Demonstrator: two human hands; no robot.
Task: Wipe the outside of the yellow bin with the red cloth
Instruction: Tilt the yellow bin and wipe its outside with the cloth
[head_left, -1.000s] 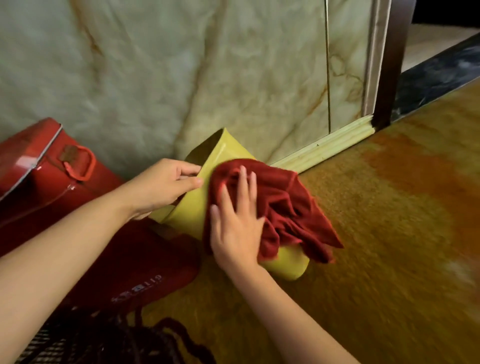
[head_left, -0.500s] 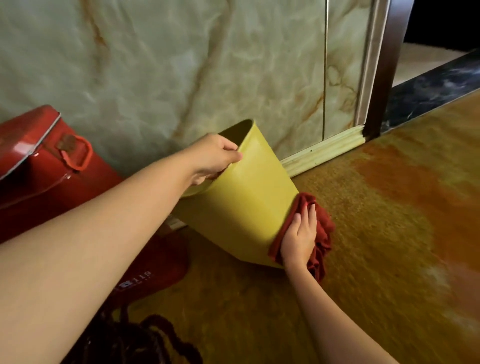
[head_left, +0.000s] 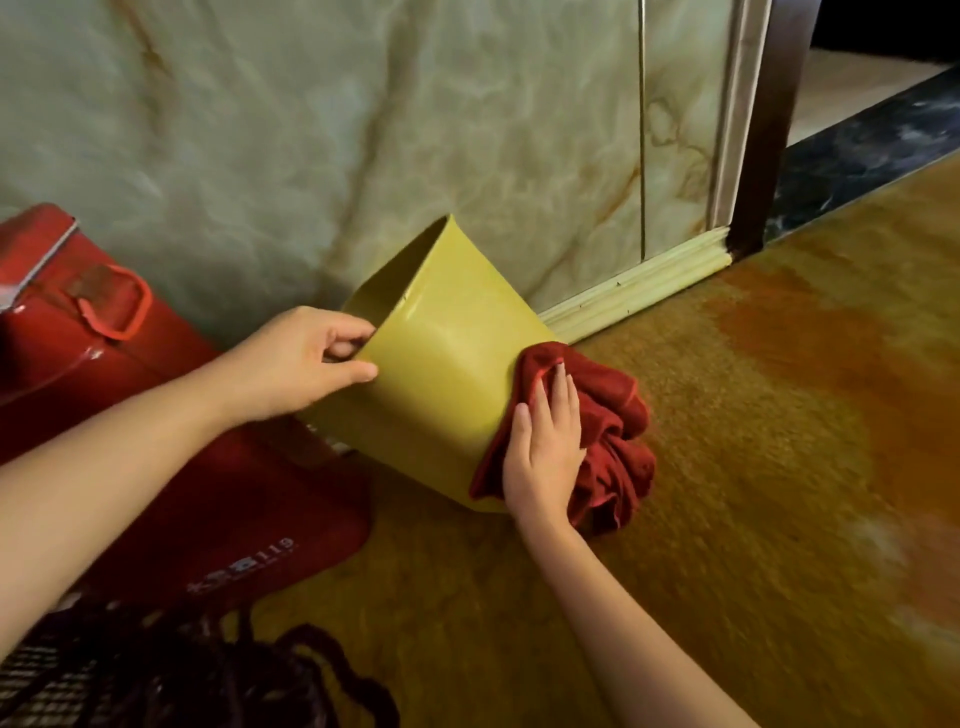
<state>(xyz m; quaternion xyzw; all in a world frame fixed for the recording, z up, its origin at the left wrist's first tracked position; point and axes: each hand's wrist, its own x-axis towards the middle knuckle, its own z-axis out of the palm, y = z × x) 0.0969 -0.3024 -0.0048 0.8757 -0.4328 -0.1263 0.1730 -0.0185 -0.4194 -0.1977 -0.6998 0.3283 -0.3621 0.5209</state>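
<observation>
The yellow bin (head_left: 441, 374) is tilted on the floor, its open mouth turned up and left toward the wall. My left hand (head_left: 301, 364) pinches the bin's rim at its near left edge, thumb outside and fingers inside. My right hand (head_left: 545, 447) lies flat on the bunched red cloth (head_left: 608, 436) and presses it against the bin's lower right side near the base. Part of the cloth hangs down to the floor.
A red metal box (head_left: 104, 364) with a handle stands left of the bin, and its red base (head_left: 234, 519) lies on the floor. A marble wall (head_left: 363, 130) with a skirting board (head_left: 634, 280) runs behind. Dark cords (head_left: 208, 675) lie at the bottom left.
My left hand shifted from the top of the rim to its near left edge. My right hand and the cloth slid slightly up the bin's lower right side.
</observation>
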